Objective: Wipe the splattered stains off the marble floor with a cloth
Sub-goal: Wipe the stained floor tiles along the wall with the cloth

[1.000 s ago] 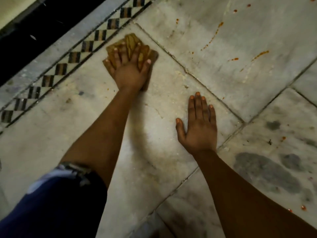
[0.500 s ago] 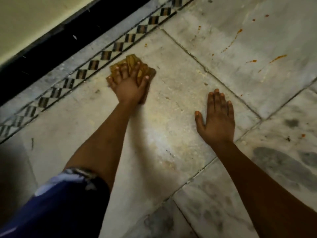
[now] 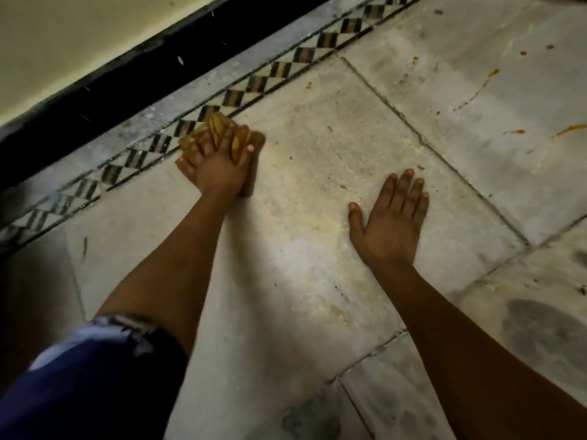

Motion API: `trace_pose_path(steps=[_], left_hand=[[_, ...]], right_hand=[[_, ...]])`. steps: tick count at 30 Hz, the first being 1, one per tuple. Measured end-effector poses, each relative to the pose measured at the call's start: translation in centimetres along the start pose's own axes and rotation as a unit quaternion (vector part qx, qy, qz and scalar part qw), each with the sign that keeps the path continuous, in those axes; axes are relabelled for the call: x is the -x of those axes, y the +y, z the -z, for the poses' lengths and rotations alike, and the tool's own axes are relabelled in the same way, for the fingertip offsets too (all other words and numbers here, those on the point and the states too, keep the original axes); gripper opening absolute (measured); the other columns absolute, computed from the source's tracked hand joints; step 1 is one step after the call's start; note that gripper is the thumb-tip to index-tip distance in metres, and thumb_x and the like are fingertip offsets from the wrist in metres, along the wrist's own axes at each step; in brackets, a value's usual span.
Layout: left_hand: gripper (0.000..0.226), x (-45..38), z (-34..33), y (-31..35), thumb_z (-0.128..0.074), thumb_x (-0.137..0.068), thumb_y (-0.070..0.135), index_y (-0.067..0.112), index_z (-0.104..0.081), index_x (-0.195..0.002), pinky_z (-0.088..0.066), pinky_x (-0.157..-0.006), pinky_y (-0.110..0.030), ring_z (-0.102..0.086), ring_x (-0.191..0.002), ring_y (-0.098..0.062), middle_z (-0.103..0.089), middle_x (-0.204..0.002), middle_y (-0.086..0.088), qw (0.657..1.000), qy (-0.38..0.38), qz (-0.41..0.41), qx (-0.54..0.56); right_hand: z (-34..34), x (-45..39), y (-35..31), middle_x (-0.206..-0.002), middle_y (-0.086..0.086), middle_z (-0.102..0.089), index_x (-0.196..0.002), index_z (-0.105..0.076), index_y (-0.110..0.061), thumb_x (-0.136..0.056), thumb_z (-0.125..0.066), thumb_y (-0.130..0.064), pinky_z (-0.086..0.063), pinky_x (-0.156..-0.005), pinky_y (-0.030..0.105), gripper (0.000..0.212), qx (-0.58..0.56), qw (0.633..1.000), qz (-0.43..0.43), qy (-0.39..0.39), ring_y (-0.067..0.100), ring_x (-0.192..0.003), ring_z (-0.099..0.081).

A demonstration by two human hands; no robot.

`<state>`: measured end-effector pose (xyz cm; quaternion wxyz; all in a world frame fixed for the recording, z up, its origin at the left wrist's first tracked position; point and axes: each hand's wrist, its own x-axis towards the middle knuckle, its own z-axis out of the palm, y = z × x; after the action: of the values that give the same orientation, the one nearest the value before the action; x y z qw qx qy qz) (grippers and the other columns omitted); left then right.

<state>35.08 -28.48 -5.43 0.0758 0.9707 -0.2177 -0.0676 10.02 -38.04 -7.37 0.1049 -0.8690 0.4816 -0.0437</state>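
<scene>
— Where was the cloth in relation to the fingers?

— Under the left hand. The fingers were spread and laid flat over it, pressing it to the marble floor. Folds of the cloth bulged up between the fingers and beyond their tips, and one edge showed along the thumb side of the hand. It lay at the far left edge of the big slab, touching the checkered border strip.

— And how did the cloth look?

— Yellow-ochre, bunched and creased; I could not tell whether it was wet, since that part was blurred.

— The other hand?

— The right hand was flat on the same slab, palm down, four fingers straight and close together, thumb held out to the side. It held nothing and lay well apart from the cloth.

— What else was around?

— Orange splattered stains streaked the next slab, up at the right, across a dark joint and well away from the cloth. A smaller orange spot sat near the border, on the slab with the hands. Past the border ran a black skirting band below a pale wall. A dark blue sleeve filled the lower left corner. Grey smudges marked the slab at lower right. Nothing lay between the cloth and the stains.
</scene>
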Motion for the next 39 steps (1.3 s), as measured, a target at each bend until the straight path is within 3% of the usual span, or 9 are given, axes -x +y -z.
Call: trace_pose_path(steps=[5,9,13,18,23,28,32,36,39], left_hand=[[0.061,1.6,-1.4,6.0,-0.032,-0.090,0.063,0.041,-0.021,-0.146,0.007,-0.111,-0.055,0.001,-0.145,-0.033,-0.008,-0.159,-0.006,0.989,-0.036,-0.144,-0.021],[0.063,4.9,-1.5,2.1,-0.026,-0.085,0.068,0.046,-0.017,-0.144,0.000,-0.114,-0.050,-0.007,-0.145,-0.029,-0.014,-0.158,-0.002,0.954,-0.023,-0.297,-0.038],[0.066,0.4,-0.7,0.9,-0.023,-0.083,0.070,0.045,-0.019,-0.144,-0.003,-0.114,-0.052,-0.009,-0.144,-0.031,-0.017,-0.157,-0.005,0.978,-0.005,-0.201,-0.045],[0.062,-8.2,-0.5,9.3,-0.030,-0.089,0.067,0.045,-0.018,-0.145,0.001,-0.113,-0.057,-0.003,-0.144,-0.034,-0.009,-0.159,-0.005,0.994,-0.033,-0.098,-0.020],[0.066,-6.7,-1.2,16.2,-0.029,-0.087,0.070,0.041,-0.022,-0.145,0.007,-0.112,-0.054,0.000,-0.145,-0.031,-0.006,-0.159,-0.004,0.972,-0.090,-0.216,-0.030],[0.072,-0.4,-1.6,8.7,-0.016,-0.079,0.078,0.046,-0.014,-0.144,0.003,-0.115,-0.048,-0.005,-0.145,-0.026,-0.014,-0.158,-0.002,0.908,-0.079,-0.409,-0.050],[0.079,-5.0,-0.4,4.9,-0.012,-0.075,0.081,0.044,-0.012,-0.145,-0.002,-0.115,-0.049,-0.008,-0.145,-0.029,-0.016,-0.157,-0.007,0.944,-0.050,-0.310,-0.096],[0.069,-10.4,-0.4,10.3,-0.029,-0.085,0.073,0.044,-0.013,-0.146,-0.002,-0.113,-0.054,-0.002,-0.145,-0.032,-0.007,-0.159,-0.005,0.973,-0.066,-0.211,-0.069],[0.067,-8.3,-1.7,15.4,-0.027,-0.087,0.070,0.042,-0.013,-0.147,0.004,-0.113,-0.056,0.000,-0.145,-0.032,-0.004,-0.159,-0.004,0.965,-0.071,-0.240,-0.081]], right_hand=[[-0.2,-0.1,0.0,-0.152,0.030,-0.012,-0.147,-0.017,0.001,-0.089,-0.024,-0.053,-0.005,-0.115,0.052,0.080,0.008,1.000,-0.003,0.005,0.044,-0.142,-0.008],[0.1,-0.2,-0.2,-0.151,0.030,-0.016,-0.147,-0.021,0.000,-0.088,-0.025,-0.053,-0.006,-0.114,0.052,0.079,0.008,1.000,-0.010,0.002,0.046,-0.141,-0.012],[0.0,-0.3,-0.3,-0.151,0.030,-0.016,-0.147,-0.022,-0.001,-0.088,-0.027,-0.052,-0.006,-0.114,0.052,0.078,0.008,1.000,-0.014,0.005,0.046,-0.141,-0.012],[-0.2,-0.4,-0.2,-0.151,0.030,-0.017,-0.147,-0.022,-0.002,-0.087,-0.027,-0.053,-0.007,-0.113,0.052,0.079,0.018,1.000,-0.014,0.012,0.046,-0.140,-0.014],[-0.1,-0.3,-0.3,-0.151,0.030,-0.018,-0.148,-0.024,-0.008,-0.086,-0.030,-0.052,-0.008,-0.113,0.052,0.076,0.020,0.999,-0.016,0.019,0.046,-0.139,-0.015],[0.2,-0.4,-0.3,-0.151,0.029,-0.018,-0.148,-0.025,-0.013,-0.086,-0.030,-0.052,-0.009,-0.113,0.052,0.073,0.011,1.000,-0.015,0.012,0.046,-0.139,-0.015],[0.1,-0.4,-0.3,-0.151,0.030,-0.019,-0.148,-0.027,-0.011,-0.087,-0.028,-0.051,-0.009,-0.112,0.052,0.073,0.014,1.000,-0.014,0.017,0.047,-0.139,-0.016],[-0.1,-0.3,-0.3,-0.151,0.030,-0.018,-0.148,-0.026,-0.011,-0.087,-0.030,-0.051,-0.009,-0.113,0.053,0.073,0.014,1.000,-0.013,0.021,0.046,-0.140,-0.014],[-0.1,-0.3,-0.2,-0.151,0.030,-0.018,-0.148,-0.026,-0.011,-0.088,-0.031,-0.050,-0.009,-0.113,0.053,0.072,0.015,1.000,-0.011,0.019,0.046,-0.139,-0.014]])
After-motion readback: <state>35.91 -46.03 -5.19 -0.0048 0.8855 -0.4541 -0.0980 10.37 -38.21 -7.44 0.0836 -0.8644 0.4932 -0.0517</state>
